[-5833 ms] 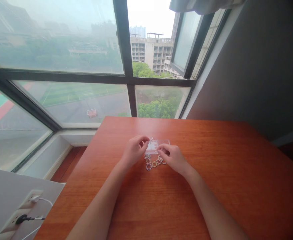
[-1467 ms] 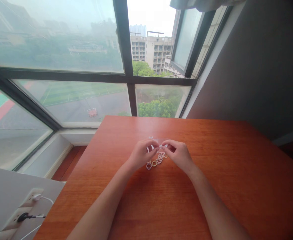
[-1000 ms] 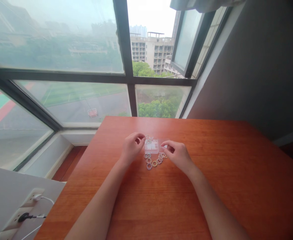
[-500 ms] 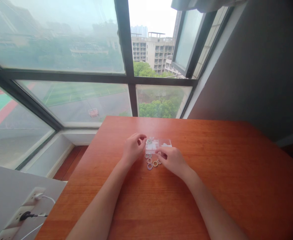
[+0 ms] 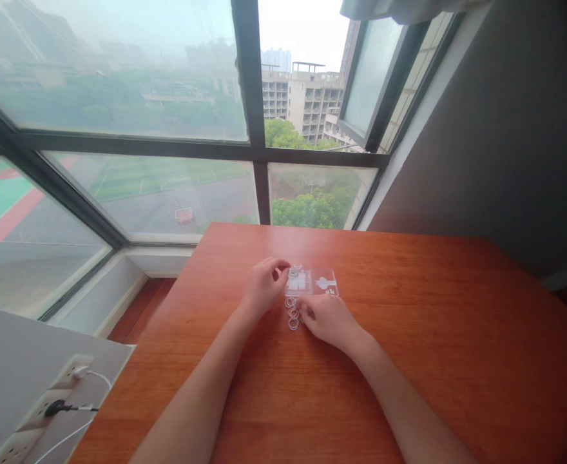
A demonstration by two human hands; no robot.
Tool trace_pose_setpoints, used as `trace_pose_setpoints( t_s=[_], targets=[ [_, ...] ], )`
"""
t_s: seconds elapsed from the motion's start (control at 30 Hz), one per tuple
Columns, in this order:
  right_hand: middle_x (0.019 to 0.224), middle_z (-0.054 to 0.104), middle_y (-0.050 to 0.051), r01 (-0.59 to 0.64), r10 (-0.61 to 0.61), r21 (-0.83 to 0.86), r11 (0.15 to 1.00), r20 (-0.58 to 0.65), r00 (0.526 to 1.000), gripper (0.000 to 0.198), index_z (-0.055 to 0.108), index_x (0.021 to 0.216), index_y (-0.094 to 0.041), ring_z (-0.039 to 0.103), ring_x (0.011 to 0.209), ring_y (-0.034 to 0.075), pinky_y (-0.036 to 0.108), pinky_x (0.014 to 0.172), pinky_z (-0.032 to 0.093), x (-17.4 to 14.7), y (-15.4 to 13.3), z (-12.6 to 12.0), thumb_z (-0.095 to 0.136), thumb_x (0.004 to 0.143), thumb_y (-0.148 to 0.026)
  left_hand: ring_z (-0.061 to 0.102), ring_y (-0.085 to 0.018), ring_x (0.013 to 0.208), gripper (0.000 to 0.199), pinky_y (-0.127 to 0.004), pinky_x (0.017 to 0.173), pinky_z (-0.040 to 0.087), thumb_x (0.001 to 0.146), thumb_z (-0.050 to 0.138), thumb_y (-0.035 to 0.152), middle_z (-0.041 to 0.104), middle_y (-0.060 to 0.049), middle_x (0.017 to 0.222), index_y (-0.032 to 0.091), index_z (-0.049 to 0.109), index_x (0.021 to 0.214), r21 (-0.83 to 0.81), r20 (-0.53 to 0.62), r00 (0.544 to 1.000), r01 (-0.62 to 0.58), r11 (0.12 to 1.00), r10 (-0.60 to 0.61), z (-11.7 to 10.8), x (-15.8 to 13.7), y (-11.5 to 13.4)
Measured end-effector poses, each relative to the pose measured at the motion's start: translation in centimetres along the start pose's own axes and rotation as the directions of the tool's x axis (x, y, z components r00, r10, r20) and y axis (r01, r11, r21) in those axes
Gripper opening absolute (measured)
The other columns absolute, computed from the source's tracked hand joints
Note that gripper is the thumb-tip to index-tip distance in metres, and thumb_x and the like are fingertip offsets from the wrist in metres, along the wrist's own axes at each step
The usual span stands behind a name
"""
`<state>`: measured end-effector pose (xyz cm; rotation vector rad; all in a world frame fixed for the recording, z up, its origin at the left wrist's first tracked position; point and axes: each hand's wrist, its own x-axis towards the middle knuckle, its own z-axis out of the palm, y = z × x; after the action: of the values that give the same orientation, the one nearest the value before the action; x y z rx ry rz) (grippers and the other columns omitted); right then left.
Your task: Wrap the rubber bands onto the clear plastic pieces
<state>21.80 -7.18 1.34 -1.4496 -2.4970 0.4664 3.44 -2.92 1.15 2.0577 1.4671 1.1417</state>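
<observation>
Box (image 5: 303,283) lies toward the desk's (image 5: 409,290) far edge. Left hand (image 5: 261,283) curls beside it, right hand (image 5: 332,316) by rings (image 5: 293,318); grasps unclear.

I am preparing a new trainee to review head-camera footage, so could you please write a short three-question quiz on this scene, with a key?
1. Short answer: which bare hand is nearer the left end of the open, clear plastic box?

2. Multiple choice: what do the small, pale, round rings beside the bare right hand lie on?
A. A grey cloth
B. A reddish-brown wooden table
C. A metal tray

3. True or false: those rings form a column between the box and the window.

Key:
1. The bare left hand.
2. B.
3. False; they lie on the person's side of the box.
</observation>
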Motion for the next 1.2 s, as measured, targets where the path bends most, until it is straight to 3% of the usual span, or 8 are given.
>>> trace_pose_setpoints(
  t_s=[0.33, 0.5, 0.63, 0.77, 1.0, 1.2],
  targets=[
    [0.076, 0.07, -0.001, -0.033, 0.033, 0.023, 0.999, -0.003, 0.999, 0.012, 0.066, 0.083, -0.025, 0.06, 0.069, 0.014, 0.024, 0.056, 0.027, -0.1, 0.4, -0.4, 0.055, 0.084, -0.026, 0.055, -0.011, 0.064, 0.011, -0.022, 0.06, 0.045, 0.082, 0.054, 0.017, 0.065, -0.002, 0.08, 0.018, 0.065, 0.085, -0.008, 0.022, 1.0, 0.01, 1.0, -0.01, 0.0, 0.0, 0.3],
    [0.066, 0.064, -0.003, -0.082, 0.104, 0.139, 0.987, -0.159, 0.982, 0.012, 0.067, 0.083, -0.024, 0.055, 0.061, 0.012, 0.022, 0.058, 0.031, 0.1, 0.8, -0.8, 0.055, 0.083, -0.027, 0.055, -0.011, 0.063, 0.012, -0.021, 0.059, 0.045, 0.082, 0.054, 0.017, 0.064, -0.002, 0.078, 0.018, 0.065, 0.085, -0.019, 0.022, 1.0, -0.002, 1.0, 0.003, -0.1, 0.0, 0.4],
    [0.053, 0.05, -0.005, -0.054, 0.159, 0.31, 0.949, -0.322, 0.933, 0.015, 0.067, 0.083, -0.021, 0.046, 0.051, 0.01, 0.021, 0.056, 0.032, 0.3, 1.4, -1.0, 0.054, 0.084, -0.029, 0.055, -0.011, 0.062, 0.012, -0.021, 0.058, 0.044, 0.083, 0.055, 0.019, 0.065, -0.002, 0.079, 0.017, 0.066, 0.086, -0.048, 0.044, 0.999, -0.005, 0.999, 0.007, 0.0, 0.0, 0.6],
    [0.051, 0.041, -0.006, -0.028, 0.23, 0.447, 0.894, -0.405, 0.885, 0.02, 0.067, 0.082, -0.018, 0.04, 0.048, 0.009, 0.021, 0.052, 0.032, 0.5, 1.6, -1.1, 0.054, 0.084, -0.033, 0.055, -0.01, 0.061, 0.013, -0.02, 0.056, 0.044, 0.084, 0.055, 0.022, 0.066, -0.002, 0.076, 0.016, 0.066, 0.086, -0.141, 0.087, 0.996, 0.012, 0.99, 0.0, 0.3, -0.1, 1.4],
    [0.051, 0.04, -0.006, -0.022, 0.285, 0.553, 0.833, -0.394, 0.874, 0.025, 0.067, 0.083, -0.017, 0.039, 0.049, 0.01, 0.021, 0.05, 0.032, 0.5, 1.4, -1.3, 0.052, 0.085, -0.036, 0.056, -0.01, 0.062, 0.017, -0.019, 0.054, 0.044, 0.085, 0.055, 0.027, 0.067, -0.003, 0.077, 0.015, 0.066, 0.087, -0.297, 0.222, 0.975, 0.046, 0.954, 0.023, 0.6, -0.3, 3.0],
    [0.051, 0.04, -0.006, -0.02, 0.283, 0.562, 0.827, -0.384, 0.879, 0.026, 0.066, 0.083, -0.017, 0.039, 0.049, 0.01, 0.021, 0.051, 0.033, 0.4, 1.2, -1.3, 0.052, 0.084, -0.038, 0.056, -0.01, 0.062, 0.015, -0.018, 0.053, 0.043, 0.084, 0.058, 0.027, 0.066, -0.003, 0.074, 0.015, 0.065, 0.08, -0.294, 0.227, 0.973, 0.032, 0.955, 0.037, 0.6, -0.3, 3.1]
  ],
)
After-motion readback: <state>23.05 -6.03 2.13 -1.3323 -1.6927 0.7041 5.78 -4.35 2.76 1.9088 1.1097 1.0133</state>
